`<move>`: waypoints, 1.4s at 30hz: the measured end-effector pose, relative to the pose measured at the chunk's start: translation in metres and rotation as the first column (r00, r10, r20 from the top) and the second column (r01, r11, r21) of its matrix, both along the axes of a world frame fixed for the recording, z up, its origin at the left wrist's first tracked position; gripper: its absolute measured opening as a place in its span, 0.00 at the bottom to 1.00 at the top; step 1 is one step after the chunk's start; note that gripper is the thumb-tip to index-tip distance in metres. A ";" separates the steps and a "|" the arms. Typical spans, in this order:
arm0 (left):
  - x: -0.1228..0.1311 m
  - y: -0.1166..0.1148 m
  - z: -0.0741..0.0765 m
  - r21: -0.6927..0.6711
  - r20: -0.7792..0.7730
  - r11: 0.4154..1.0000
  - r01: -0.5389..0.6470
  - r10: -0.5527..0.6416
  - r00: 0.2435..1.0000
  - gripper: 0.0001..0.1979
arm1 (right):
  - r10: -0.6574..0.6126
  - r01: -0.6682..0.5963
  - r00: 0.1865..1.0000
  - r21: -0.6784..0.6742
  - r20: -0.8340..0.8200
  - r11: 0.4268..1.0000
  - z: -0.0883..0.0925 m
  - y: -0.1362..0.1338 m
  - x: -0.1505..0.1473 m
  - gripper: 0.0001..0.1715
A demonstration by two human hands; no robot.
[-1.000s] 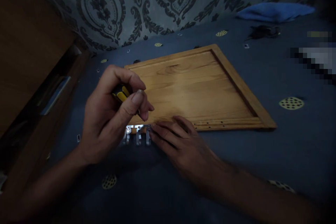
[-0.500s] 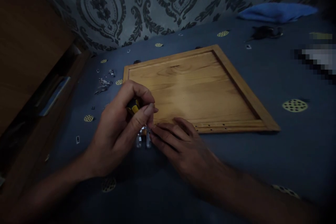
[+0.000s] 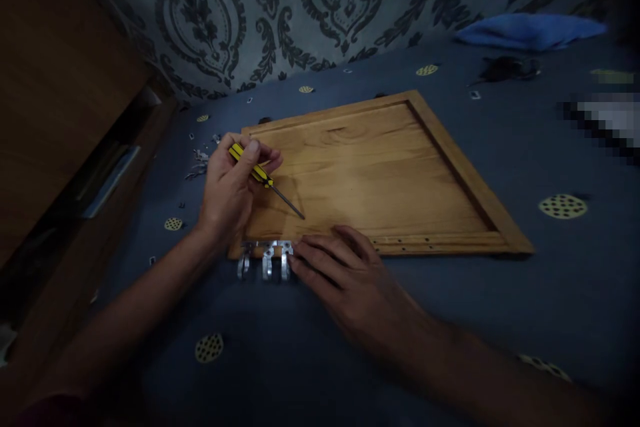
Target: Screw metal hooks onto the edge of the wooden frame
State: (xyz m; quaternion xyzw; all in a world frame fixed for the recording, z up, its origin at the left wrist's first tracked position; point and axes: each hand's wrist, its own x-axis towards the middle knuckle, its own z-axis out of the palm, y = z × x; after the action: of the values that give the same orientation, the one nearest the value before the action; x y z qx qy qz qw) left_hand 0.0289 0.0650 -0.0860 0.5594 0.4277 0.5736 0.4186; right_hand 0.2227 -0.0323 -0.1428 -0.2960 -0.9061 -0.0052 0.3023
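My left hand [image 3: 227,183] is closed around the yellow and black handle of a screwdriver [image 3: 255,170], raised over the left part of a framed wooden panel [image 3: 370,167]. The screwdriver's shaft slants down to the right, its tip apart from the metal pieces. Along the panel's near edge sit three shiny metal brackets [image 3: 269,260] with curved arms hanging over the edge. My right hand [image 3: 345,270] lies at that edge, thumb and index fingertips together at the right side of the rightmost bracket. Whether they also hold a screw is too small to tell.
Small metal parts [image 3: 199,163] lie on the blue patterned cloth [image 3: 410,340] left of the panel. Further back are a blue fabric item [image 3: 530,31] and a dark object [image 3: 507,70]. A wooden cabinet [image 3: 65,47] borders the left, and a patterned wall [image 3: 280,7] the back.
My left hand has lifted up and away from the near edge with the screwdriver, uncovering the brackets. My right hand has stayed in nearly the same place.
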 end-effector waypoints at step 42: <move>-0.051 -0.094 0.003 -0.217 -0.826 0.909 0.356 -0.365 0.429 0.31 | 0.027 -0.027 1.000 -0.067 0.002 0.997 0.004 -0.001 0.002 0.21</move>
State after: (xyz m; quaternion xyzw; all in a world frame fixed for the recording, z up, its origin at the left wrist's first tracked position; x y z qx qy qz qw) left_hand -0.0223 -0.0293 -0.0827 0.8430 0.4500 0.1197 0.2694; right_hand 0.2251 -0.0335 -0.1393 -0.2937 -0.9101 0.0286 0.2908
